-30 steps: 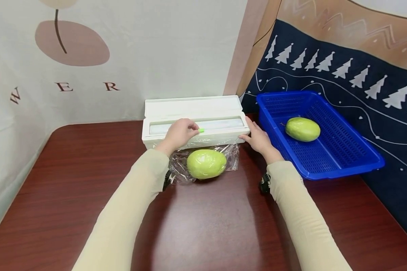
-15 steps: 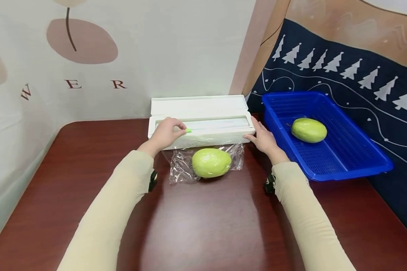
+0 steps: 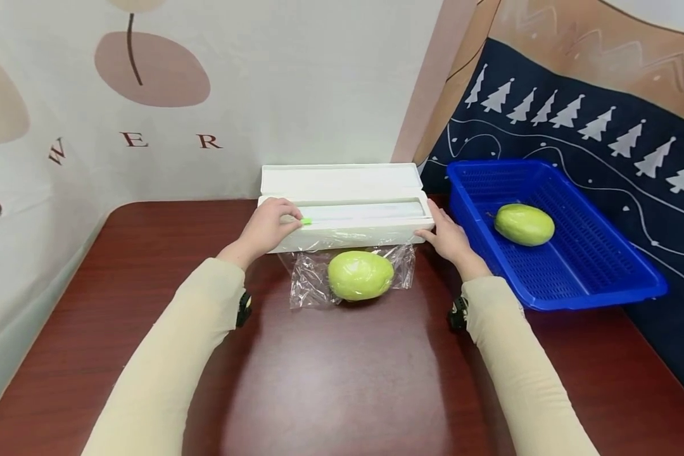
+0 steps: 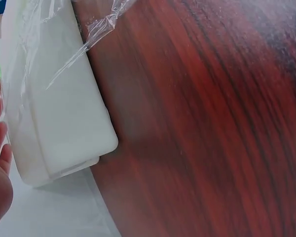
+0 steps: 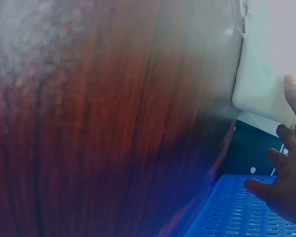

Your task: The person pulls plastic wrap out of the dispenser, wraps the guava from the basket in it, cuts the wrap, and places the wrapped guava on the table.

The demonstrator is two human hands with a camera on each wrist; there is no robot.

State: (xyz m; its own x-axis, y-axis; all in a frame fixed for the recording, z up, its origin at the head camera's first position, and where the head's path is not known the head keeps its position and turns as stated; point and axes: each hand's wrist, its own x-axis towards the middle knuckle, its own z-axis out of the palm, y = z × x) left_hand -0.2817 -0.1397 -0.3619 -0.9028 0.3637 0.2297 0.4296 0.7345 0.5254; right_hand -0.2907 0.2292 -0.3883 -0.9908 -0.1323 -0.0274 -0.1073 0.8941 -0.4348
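A white cling film dispenser (image 3: 348,237) lies across the back of the table, its lid raised behind it. My left hand (image 3: 260,229) is at its left part and pinches a small green slide cutter (image 3: 306,221) on the front rail. At the right end my right hand (image 3: 449,239) presses the box, thumb on the front face and fingers fairly straight along the end. In the right wrist view those fingers (image 5: 281,157) look spread. Clear cling film (image 3: 310,282) hangs over the front and lies around a green oval melon (image 3: 360,276).
On the right stands a blue plastic basket (image 3: 581,278) with a second green melon (image 3: 524,224) in it. The dark red wooden table (image 3: 336,380) extends in front. A pale curtain (image 3: 319,82) hangs right behind the dispenser.
My left hand has slid the green cutter leftward along the dispenser's rail. My right hand has stayed at the right end. The whole head view has shifted slightly.
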